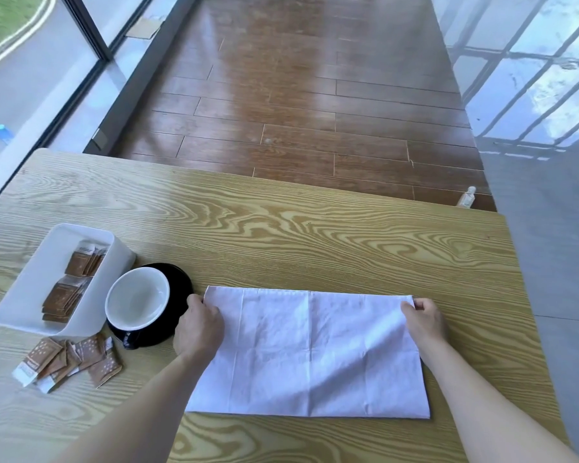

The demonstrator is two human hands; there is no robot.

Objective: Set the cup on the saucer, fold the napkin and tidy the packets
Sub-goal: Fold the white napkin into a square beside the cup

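Both hands [199,325] [427,320] pinch the napkin's [311,355] far corners.

The table [281,228] is pale wood with bold grain and a soft sheen. The napkin [311,352] is matt white cloth, creased. The cup [137,299] looks glossy glazed ceramic, the saucer [178,295] glossy black, the tray [30,289] smooth white plastic, the packets [67,359] brown paper.

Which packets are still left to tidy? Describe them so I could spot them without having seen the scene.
On the wooden table, look left to the white bin beside the cup. Just in front of the bin, nearer the person, lie the loose packets, scattered on the bare wood. The other brown packets stand filed inside the bin.
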